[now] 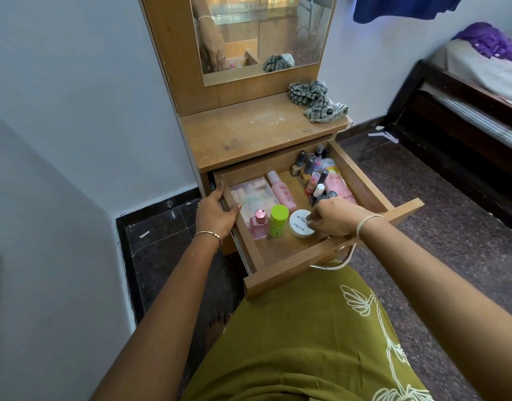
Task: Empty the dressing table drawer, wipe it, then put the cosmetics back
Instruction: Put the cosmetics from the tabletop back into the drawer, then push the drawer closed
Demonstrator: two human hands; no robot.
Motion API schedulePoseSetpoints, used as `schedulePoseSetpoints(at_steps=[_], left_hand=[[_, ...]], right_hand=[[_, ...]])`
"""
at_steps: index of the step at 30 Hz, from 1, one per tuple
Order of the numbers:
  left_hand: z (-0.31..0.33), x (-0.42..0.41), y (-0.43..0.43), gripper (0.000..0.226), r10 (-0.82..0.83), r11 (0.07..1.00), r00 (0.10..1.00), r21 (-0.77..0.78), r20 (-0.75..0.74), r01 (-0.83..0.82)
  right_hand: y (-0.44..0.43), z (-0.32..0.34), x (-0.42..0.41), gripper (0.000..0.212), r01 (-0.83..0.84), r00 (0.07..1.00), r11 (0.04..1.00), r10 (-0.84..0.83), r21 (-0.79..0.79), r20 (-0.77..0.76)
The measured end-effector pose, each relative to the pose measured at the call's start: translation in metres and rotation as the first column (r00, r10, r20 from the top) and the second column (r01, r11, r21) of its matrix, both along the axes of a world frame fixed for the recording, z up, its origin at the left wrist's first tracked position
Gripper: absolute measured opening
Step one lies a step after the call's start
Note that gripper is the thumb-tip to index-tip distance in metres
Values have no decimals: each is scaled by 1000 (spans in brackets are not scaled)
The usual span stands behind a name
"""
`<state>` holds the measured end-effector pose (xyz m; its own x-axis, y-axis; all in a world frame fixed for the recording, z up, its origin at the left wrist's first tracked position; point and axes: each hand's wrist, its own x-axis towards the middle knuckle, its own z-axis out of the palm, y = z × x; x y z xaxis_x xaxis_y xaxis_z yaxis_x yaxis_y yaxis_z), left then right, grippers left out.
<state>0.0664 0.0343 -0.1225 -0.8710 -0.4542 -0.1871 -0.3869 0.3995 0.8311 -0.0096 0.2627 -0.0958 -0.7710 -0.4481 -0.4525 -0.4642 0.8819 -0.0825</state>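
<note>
White "zudio" jar point(301, 224) under right-hand fingers point(314, 222), drawer point(330, 257)

Both arms reach forward and down, out in front of the body. The left hand point(215, 214) is curled around the left edge of the drawer point(330, 256), with its thumb on the inside. The right hand point(334, 218) is down inside the drawer near the front edge. Its fingers are bent and seem to pinch something small. Each wrist has a thin band on it.
</note>
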Motion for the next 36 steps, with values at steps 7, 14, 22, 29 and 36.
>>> schedulePoseSetpoints(at_steps=[7,14,22,29,36], left_hand=[[4,1,3,63,15,978,999,-208,-32,-21],[44,22,40,16,-308,903,903,-391,-300,178],[43,51,62,43,-674,597,719,-447,169,666],[41,55,60,31,-657,638,743,-431,128,639],[40,49,60,23,-607,635,783,-508,139,582]], right_hand=[[52,20,-3,18,197,965,845,-257,-497,-54],[93,36,14,30,263,965,774,-220,-576,144],[98,29,26,30,75,981,854,-156,-514,-116],[92,32,24,27,77,985,871,-143,-485,-100],[82,27,13,23,54,976,862,-152,-504,-155]])
